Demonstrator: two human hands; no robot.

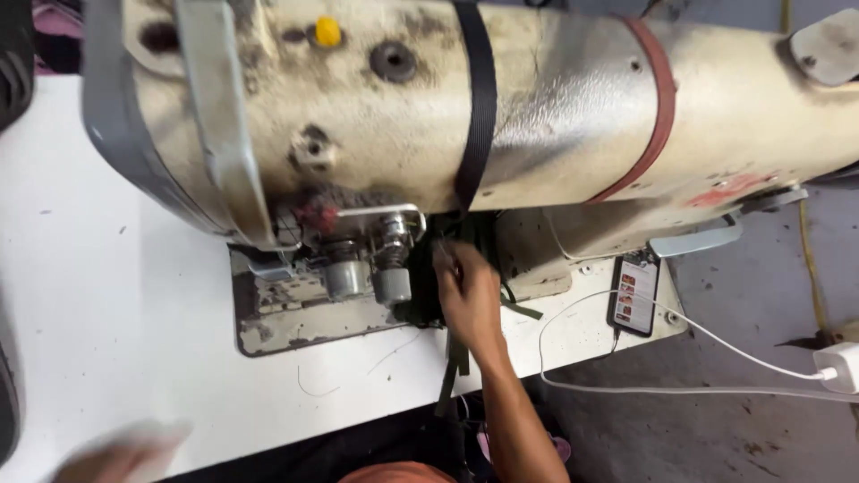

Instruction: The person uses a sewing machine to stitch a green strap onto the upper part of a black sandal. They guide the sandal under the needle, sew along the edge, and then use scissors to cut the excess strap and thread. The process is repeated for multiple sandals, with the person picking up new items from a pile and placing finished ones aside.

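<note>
My right hand reaches under the head of a worn cream sewing machine. Its fingers pinch dark green fabric with a webbing strap right beside the presser foot and needle bar. The strap hangs down over the table's front edge. My left hand is a blurred shape at the lower left, over the white table, and its fingers cannot be made out. The needle itself is hidden behind the metal parts.
A scuffed metal bed plate lies under the needle area. A phone lies on the table's right corner, with a white cable running to a charger plug. A black strap and a red band wrap the machine arm.
</note>
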